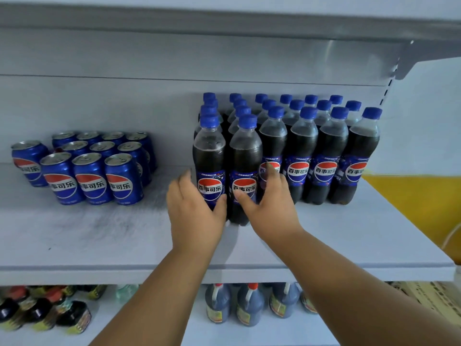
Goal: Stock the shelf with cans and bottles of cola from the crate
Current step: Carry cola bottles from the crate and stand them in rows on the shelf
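Bottles [274,146] of cola stand right on the shelf [99,245], cans [92,168] left — each hand grasping 1 front bottle: left hand [194,208] on the left bottle [210,161], right hand [269,203] on its neighbour [245,166].

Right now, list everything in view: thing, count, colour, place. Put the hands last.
cola bottles: about twenty, dark cola, blue caps, in rows on the right half of the white shelf
cola cans: about eleven, blue, grouped upright on the left of the same shelf
dark jugs: at least four, dark blue with red-and-white tops, lower shelf, centre
small dark bottles: count unclear, black with yellow labels, lower shelf, left
upper shelf: one, grey-white, overhead
left hand: one, curled round the front-left bottle
right hand: one, curled round the bottle beside it
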